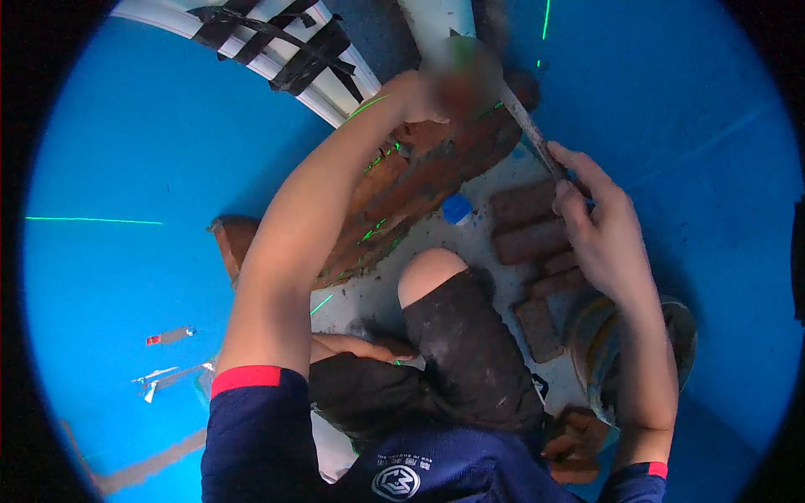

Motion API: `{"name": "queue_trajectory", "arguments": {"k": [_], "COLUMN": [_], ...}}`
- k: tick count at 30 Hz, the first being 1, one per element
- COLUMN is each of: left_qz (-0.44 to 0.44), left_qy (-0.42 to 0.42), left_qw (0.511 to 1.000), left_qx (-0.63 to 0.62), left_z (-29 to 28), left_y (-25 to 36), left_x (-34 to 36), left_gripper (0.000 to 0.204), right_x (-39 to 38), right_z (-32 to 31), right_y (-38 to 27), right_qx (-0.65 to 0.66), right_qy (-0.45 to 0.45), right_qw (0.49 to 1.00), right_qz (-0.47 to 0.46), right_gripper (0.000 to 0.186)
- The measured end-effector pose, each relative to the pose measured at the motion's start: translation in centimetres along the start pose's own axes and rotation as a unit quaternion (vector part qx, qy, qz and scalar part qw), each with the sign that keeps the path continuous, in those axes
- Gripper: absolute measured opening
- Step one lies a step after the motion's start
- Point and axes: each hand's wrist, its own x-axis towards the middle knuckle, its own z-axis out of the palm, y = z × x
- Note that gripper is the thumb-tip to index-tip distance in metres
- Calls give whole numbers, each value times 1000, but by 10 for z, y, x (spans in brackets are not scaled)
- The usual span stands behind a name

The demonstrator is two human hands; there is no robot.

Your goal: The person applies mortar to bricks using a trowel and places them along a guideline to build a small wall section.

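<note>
My right hand (599, 222) is closed around the near end of a long, narrow tool with a flat grey blade (528, 126). The blade slants up and to the left, its far end by a blurred round patch. Stretched far forward, my left hand (419, 99) is at the far part of a low brick wall (394, 197) smeared with wet mortar. That blurred patch hides its fingers, so what it holds or touches cannot be made out. Just beyond, a white pipe (438, 21) stands upright.
Loose red bricks (528, 230) lie right of my knee, with a bucket (633, 352) beside them and broken brick pieces (574, 444) nearer. A blue round cap (457, 209) is on the floor. White strips with black tape (310, 59) stand upper left. Green laser lines cross the blue surfaces.
</note>
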Motion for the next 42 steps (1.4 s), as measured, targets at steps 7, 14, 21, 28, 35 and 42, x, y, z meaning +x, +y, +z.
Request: {"name": "queue_trajectory", "arguments": {"k": [7,14,21,28,35,42], "left_qz": [27,52,46,37,33,19], "left_qy": [19,85,71,72,55,43], "left_qw": [999,993,994,995,997,998], "left_qx": [-40,-57,-75,-52,-46,-39], "left_z": [12,18,11,15,9,8], "left_y": [-20,-20,-14,-16,-7,-5], "left_x": [7,4,9,2,3,4], "left_gripper": [77,61,63,71,76,78], "right_x": [2,8,18,10,7,1], "right_z": [-5,-7,3,7,17,24], "right_y": [-11,7,20,9,23,38], "right_qx": [29,5,-18,23,14,58], "right_qy": [0,-12,10,0,-6,4], "right_qw": [1000,1000,999,1000,1000,998], "right_qz": [-4,10,-42,1,-6,-1], "right_gripper": [34,35,35,34,35,34]}}
